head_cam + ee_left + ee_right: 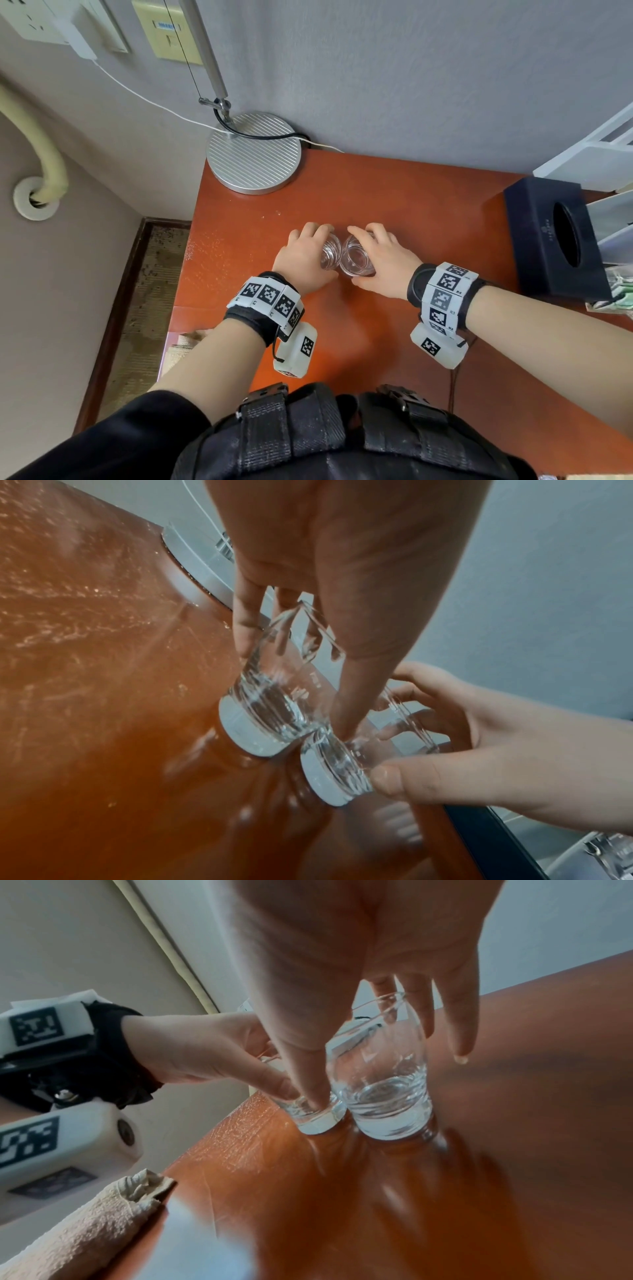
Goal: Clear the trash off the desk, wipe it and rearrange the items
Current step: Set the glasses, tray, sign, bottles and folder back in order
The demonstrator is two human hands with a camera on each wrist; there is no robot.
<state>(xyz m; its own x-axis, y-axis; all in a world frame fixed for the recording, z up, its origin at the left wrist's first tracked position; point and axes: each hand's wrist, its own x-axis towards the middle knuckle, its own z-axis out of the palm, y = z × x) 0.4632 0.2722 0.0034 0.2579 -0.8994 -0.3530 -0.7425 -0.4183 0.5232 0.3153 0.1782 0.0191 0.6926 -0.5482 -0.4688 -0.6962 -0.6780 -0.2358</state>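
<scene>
Two clear empty glasses stand side by side, touching, on the reddish-brown desk (394, 192). My left hand (303, 257) grips the left glass (329, 255) from above, fingers and thumb curled round its wall. My right hand (385, 260) grips the right glass (356, 258) the same way. In the left wrist view the left glass (274, 704) rests with its thick base on the desk, the right glass (346, 764) held by the right hand (479, 750). The right wrist view shows the right glass (383, 1085) upright and the left glass (315, 1118) beside it.
A round metal lamp base (253, 154) with cables stands at the back left corner. A dark tissue box (555, 240) sits at the right, with white trays (599, 161) and green wrappers (616, 298) beyond it. A beige cloth (85, 1226) lies at the desk's front left edge.
</scene>
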